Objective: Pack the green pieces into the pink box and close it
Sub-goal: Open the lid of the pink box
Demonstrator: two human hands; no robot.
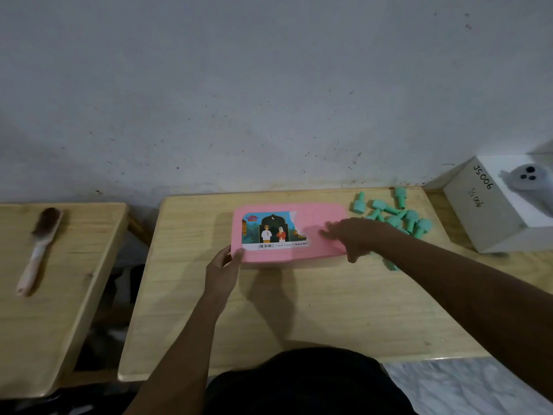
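Observation:
A pink box (317, 217) lies on the wooden table (299, 310) with its lid on and a colourful sticker on top. My left hand (223, 268) grips the box's front left corner, thumb on the lid. Over the box's right end my right hand (356, 235) rests, fingers spread and blurred, thumb at the front edge. Several green pieces (395, 214) lie in a loose heap to the right of the box. One green piece (390, 265) peeks out from under my right forearm.
A white carton (484, 211) marked JS006 stands at the table's right end with a grey device on it. A second wooden table (54, 295) on the left carries a pink-handled brush (40, 247). A wall runs behind both tables.

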